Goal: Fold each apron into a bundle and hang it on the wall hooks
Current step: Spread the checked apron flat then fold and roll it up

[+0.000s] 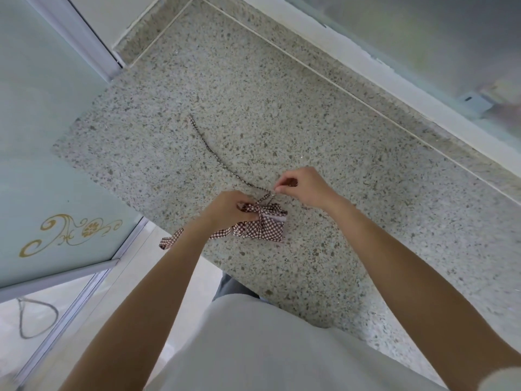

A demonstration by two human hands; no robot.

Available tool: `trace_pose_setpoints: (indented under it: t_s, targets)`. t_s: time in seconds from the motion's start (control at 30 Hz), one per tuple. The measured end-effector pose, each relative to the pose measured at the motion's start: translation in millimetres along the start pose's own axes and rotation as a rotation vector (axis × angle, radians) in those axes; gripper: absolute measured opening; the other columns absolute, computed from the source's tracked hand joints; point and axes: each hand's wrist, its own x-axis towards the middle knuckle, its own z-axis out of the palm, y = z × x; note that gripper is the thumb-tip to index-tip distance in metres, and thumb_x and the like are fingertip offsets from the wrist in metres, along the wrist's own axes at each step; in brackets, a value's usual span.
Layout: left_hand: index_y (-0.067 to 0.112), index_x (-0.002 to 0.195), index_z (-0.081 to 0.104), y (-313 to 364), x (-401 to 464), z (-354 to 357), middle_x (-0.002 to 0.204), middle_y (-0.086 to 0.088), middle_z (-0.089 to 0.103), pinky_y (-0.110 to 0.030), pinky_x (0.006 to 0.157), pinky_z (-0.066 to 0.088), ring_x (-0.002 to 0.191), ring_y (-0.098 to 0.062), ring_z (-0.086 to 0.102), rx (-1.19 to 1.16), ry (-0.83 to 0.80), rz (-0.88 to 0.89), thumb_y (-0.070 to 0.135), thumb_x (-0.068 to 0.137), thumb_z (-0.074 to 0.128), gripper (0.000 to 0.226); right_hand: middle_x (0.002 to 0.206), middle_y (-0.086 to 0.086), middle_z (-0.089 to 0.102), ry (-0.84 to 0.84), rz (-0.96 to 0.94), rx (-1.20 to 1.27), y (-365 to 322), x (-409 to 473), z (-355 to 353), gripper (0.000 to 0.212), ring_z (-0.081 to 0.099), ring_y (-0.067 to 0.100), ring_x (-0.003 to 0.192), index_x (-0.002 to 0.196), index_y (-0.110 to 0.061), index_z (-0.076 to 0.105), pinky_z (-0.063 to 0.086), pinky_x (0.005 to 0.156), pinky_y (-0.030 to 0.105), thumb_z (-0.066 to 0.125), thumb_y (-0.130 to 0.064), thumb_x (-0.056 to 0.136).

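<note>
Both hands (pixel 234 207) (pixel 303 187) pinch apron bundle (pixel 260 225) ties; long strap (pixel 214 153) runs up-left on counter (pixel 310 122).

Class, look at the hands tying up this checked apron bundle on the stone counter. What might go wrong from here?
1. The right hand only pinches the long strap; it may slip and loosen the wrap.
2. The apron bundle sits near the counter edge, with a loose strap end already overhanging; a tug might drag it off.
</note>
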Motion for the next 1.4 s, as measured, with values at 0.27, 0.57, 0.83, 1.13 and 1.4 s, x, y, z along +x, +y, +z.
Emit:
trace_pose_setpoints:
  t_s: [0.27, 0.57, 0.83, 1.13, 1.4]
  targets:
    - [0.017, 0.125, 0.06, -3.2, 7.7, 16.4, 0.126, -0.003, 0.061, -0.023, 0.092, 0.039, 0.113, -0.019, 0.056, -0.14, 0.076, -0.115, 0.039, 0.08, 0.069, 0.051, 0.107, -0.004, 0.067, 0.24, -0.145, -0.336, 1.7, 19.9, 8.2, 0.015, 0.052, 0.018, 0.106, 0.101, -0.021, 0.069, 0.032, 0.099, 0.034, 0.06, -0.024, 0.089]
    - [0.017, 0.115, 0.064, -2.3, 1.7, 20.5, 0.112, -0.002, 0.067, -0.018, 0.084, 0.039, 0.102, -0.017, 0.061, -0.2, 0.168, -0.036, 0.029, 0.078, 0.073, 0.04, 0.151, -0.007, 0.029, -0.241, -0.274, -0.609, -6.8, 49.7, 2.1, 0.011, 0.014, 0.022, 0.141, 0.092, -0.027, 0.068, 0.011, 0.115, 0.051, 0.058, -0.024, 0.089]
    - [0.03, 0.139, 0.03, 1.9, 0.1, 22.9, 0.09, -0.005, 0.066, -0.024, 0.06, 0.038, 0.068, -0.021, 0.059, -0.052, 0.132, 0.086, 0.024, 0.085, 0.067, 0.065, 0.138, 0.0, 0.045, -0.139, -0.301, -0.619, 19.2, 43.3, -16.6, 0.012, 0.032, 0.023, 0.132, 0.098, -0.021, 0.067, 0.027, 0.111, 0.042, 0.061, -0.023, 0.088]
    - [0.034, 0.133, 0.046, 3.1, 19.3, 24.6, 0.119, -0.001, 0.061, -0.032, 0.084, 0.049, 0.101, -0.021, 0.06, 0.189, 0.03, 0.172, 0.024, 0.089, 0.059, 0.046, 0.086, -0.008, 0.061, 0.045, -0.166, -0.391, 18.3, 46.8, -5.3, 0.011, 0.051, 0.004, 0.07, 0.099, -0.018, 0.063, 0.049, 0.07, 0.024, 0.053, -0.019, 0.094]
    - [0.027, 0.128, 0.052, 0.4, 25.3, 17.5, 0.121, 0.001, 0.063, -0.024, 0.086, 0.038, 0.107, -0.02, 0.059, 0.033, 0.0, 0.139, 0.022, 0.084, 0.066, 0.047, 0.101, 0.003, 0.064, 0.102, -0.277, -0.582, 45.4, 11.7, 1.9, 0.031, 0.055, 0.02, 0.095, 0.11, -0.014, 0.061, 0.05, 0.082, 0.038, 0.066, -0.026, 0.082]
